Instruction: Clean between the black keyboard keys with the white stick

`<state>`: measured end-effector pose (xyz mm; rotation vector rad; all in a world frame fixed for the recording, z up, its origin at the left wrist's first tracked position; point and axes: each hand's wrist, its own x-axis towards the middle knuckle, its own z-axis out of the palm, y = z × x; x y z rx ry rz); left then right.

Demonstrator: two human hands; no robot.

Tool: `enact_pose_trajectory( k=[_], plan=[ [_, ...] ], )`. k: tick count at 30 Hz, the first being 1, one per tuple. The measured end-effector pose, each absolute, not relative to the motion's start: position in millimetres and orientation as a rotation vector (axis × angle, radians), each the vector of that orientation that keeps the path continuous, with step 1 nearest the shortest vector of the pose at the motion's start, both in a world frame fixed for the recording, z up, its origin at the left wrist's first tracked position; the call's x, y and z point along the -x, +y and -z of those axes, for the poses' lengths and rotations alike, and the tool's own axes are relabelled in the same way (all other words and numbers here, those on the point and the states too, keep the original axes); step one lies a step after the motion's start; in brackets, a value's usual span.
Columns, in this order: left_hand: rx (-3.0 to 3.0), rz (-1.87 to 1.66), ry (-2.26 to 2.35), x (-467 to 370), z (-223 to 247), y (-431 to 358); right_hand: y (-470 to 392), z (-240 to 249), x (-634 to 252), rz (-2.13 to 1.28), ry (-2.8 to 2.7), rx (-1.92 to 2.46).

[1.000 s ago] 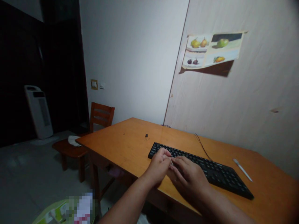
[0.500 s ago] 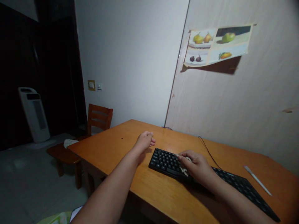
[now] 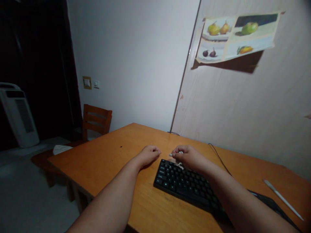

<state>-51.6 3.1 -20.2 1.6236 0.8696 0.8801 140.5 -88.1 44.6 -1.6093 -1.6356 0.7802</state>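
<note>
My right hand (image 3: 186, 156) pinches a pale, twisted cord-like piece (image 3: 179, 165), and a whitish tip pokes out by the fingertips. It is held above the back left part of a black keyboard (image 3: 179, 186). On the wooden table (image 3: 97, 161), just left of the keyboard, rests my left hand (image 3: 148, 154). Its fingers are curled and pressed together, and whatever may be inside them is hidden. A small gap separates the two hands. My right forearm covers part of the keyboard's right side.
A white brush-like stick (image 3: 283, 199) lies at the right, and a black cable (image 3: 220, 158) runs towards the wall. A wooden chair (image 3: 97, 118) stands beyond the table's left edge. Further left is a white tower appliance (image 3: 20, 116). Fruit pictures (image 3: 238, 38) hang on the wall.
My right hand has moved left and farther back with the cord-like piece, closer to my left hand. My left hand has lowered to the tabletop. The view has turned slightly right.
</note>
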Motion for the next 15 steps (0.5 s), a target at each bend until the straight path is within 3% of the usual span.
enact_pose_trajectory(
  k=[5,15],
  plan=[
    [-1.718,-0.609,0.793,58.0,21.2,6.0,-60.6,-36.0,-136.3,-0.861,-1.695,1.701],
    [-1.835,-0.523,0.805,57.8,22.1,4.7,-59.5,-35.4,-133.2,-1.021,-1.664,1.687]
  ],
)
